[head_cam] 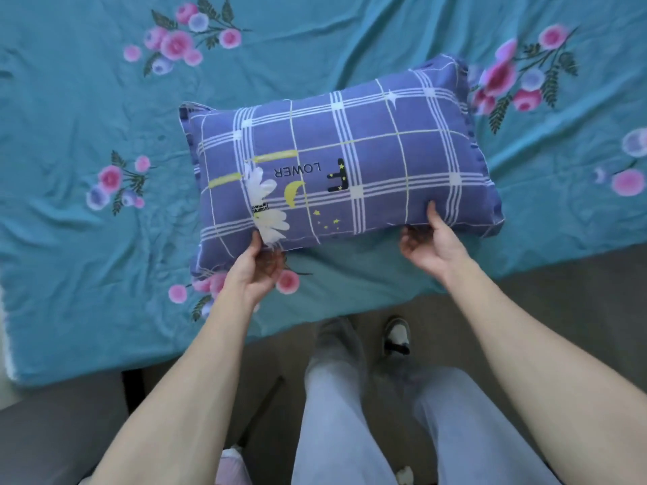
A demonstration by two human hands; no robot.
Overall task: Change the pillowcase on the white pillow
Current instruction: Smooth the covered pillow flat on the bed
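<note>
Standing at the bed edge, grey trouser legs [402, 432] and one shoe [396, 336] down on the floor. Just past that, left hand [250, 273] pinching the near edge of the pillow [336, 162] by its left corner: thumb [255, 241] on top, fingers curled under the trim. Right hand [429, 245] doing the same further along, thumb [431, 211] lying on the purple checked pillowcase [381, 110], fingers tucked beneath and mostly hidden, so can't tell how firm that grip is.

Lying on the teal floral sheet [87, 110], the pillow, with the near edge lifted a bit by both hands, far edge resting on the bed. No white showing anywhere, so fully cased; can't tell which side has the opening.

Stuff that could go wrong, guessing here:
- holding only fabric and trim, not the filling, so a sharp pull might just stretch or bunch the case instead of moving anything
- tugging the wrong end and wasting effort if the opening sits on the far side
- dragging low and rucking up the already wrinkled sheet

Probably worth finding the opening first.
</note>
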